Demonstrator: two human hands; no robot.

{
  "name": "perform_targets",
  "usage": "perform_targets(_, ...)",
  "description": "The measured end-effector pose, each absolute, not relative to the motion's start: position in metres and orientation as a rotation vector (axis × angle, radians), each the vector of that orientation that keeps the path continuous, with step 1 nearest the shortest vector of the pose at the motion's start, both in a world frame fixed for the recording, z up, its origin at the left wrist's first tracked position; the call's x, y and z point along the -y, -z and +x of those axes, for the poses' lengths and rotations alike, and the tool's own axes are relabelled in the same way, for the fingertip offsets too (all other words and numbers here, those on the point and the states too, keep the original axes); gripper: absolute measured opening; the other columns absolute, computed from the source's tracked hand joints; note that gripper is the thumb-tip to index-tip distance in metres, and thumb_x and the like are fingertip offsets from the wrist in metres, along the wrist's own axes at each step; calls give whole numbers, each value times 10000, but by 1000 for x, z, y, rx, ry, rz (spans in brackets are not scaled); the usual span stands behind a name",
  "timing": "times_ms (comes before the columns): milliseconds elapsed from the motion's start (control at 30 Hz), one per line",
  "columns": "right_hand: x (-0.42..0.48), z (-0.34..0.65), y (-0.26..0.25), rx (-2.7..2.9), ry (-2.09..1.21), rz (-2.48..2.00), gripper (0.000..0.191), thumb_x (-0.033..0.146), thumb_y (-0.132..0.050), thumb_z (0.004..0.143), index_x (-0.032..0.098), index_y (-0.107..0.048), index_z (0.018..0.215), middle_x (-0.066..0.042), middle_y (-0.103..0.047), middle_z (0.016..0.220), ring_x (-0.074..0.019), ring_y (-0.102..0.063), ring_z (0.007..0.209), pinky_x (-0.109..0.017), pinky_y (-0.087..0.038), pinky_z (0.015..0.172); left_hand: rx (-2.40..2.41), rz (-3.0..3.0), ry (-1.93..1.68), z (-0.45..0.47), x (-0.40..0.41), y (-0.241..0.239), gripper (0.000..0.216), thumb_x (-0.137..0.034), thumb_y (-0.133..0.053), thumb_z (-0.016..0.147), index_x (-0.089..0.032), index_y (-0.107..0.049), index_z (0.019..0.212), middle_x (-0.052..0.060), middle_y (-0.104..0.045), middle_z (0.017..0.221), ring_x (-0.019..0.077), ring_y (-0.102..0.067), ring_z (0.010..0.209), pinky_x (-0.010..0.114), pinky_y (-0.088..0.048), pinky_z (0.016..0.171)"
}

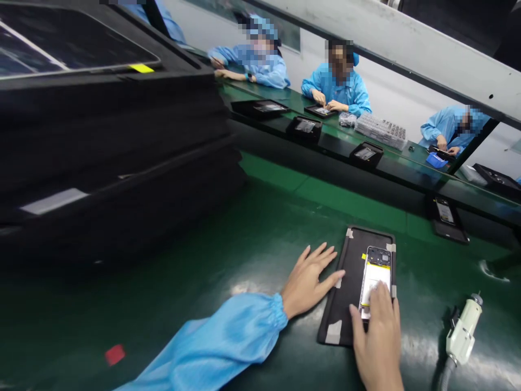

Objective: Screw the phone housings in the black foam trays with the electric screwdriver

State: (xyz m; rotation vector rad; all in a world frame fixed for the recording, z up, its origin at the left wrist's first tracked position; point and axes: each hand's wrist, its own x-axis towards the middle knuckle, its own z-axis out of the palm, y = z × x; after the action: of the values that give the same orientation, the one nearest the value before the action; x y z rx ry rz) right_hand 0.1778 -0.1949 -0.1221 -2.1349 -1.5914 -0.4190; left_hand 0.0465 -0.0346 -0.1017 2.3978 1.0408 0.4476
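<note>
A black tray (348, 293) with grey tape at its corners lies on the green workbench. On its right side rests an opened smartphone (376, 271), its white battery and dark upper board showing. My right hand (378, 331) lies over the lower part of the phone, fingers stretched out, hiding its bottom end. Beside the tray's left edge my left hand (311, 279) is spread flat, palm down, with the thumb reaching to the tray's rim. Neither hand is wrapped around anything.
A pale electric screwdriver (462, 331) lies at the right. Tall stacked black trays (122, 141) fill the left. A red square (115, 354) lies on the bench. Beyond, a conveyor line carries more phone trays (366, 155), and several co-workers in blue (342, 87) sit behind it.
</note>
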Motion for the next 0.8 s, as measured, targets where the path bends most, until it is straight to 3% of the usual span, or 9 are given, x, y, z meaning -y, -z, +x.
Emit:
perform_targets(100, 180, 164, 132, 1577, 449, -2276, 478, 353, -338, 974, 15, -593, 1196, -284, -533, 1299, -411, -476, 1247, -608, -400, 976, -1010, 2469, -378, 48, 39, 99, 612, -544, -510, 847, -149, -548, 1313, 138, -449, 1433, 335, -309, 1395, 615, -209, 1140)
perform_targets(200, 183, 172, 130, 1614, 485, -2272, 454, 198, -255, 953, 5, -608, 1164, -290, -571, 1245, -387, -538, 1193, -544, -466, 924, -993, 2495, -368, 48, 40, 98, 566, -489, -521, 843, -151, -569, 1295, 137, -438, 1441, 353, -293, 1399, 634, -202, 1133)
perform_targets(267, 189, 184, 122, 1579, 457, -2252, 476, 160, -210, 942, 4, -586, 1189, -266, -647, 1119, -333, -668, 968, -447, -547, 765, -981, 2493, -386, 48, 40, 100, 559, -489, -512, 848, -153, -575, 1290, 136, -439, 1441, 359, -292, 1399, 638, -200, 1131)
perform_targets(367, 193, 199, 106, 1449, 435, -2220, 478, 230, -217, 971, 16, -534, 1258, -211, -700, 997, -266, -700, 715, -353, -542, 578, -958, 2494, -415, 48, 40, 103, 547, -481, -492, 861, -153, -574, 1291, 135, -448, 1437, 359, -295, 1398, 639, -198, 1130)
perform_targets(533, 179, 185, 106, 1538, 502, -2276, 553, 449, -348, 962, 4, -573, 1201, -259, -626, 1170, -374, -606, 1085, -466, -520, 832, -970, 2511, -415, 48, 41, 103, 549, -481, -479, 866, -141, -577, 1286, 135, -454, 1434, 358, -295, 1399, 637, -200, 1128)
perform_targets(700, 165, 168, 119, 1670, 549, -2430, 436, 178, -287, 914, -17, -623, 1113, -295, -605, 1172, -397, -559, 1147, -508, -478, 890, -956, 2502, -379, 49, 41, 96, 543, -452, -483, 861, -125, -578, 1283, 144, -451, 1433, 359, -293, 1399, 635, -201, 1129)
perform_targets(800, 166, 173, 109, 1647, 446, -2431, 459, 127, -251, 885, -25, -594, 1149, -293, -630, 1103, -364, -624, 1046, -442, -528, 782, -963, 2492, -393, 49, 41, 96, 548, -457, -491, 854, -121, -583, 1277, 147, -455, 1430, 360, -291, 1400, 632, -195, 1132)
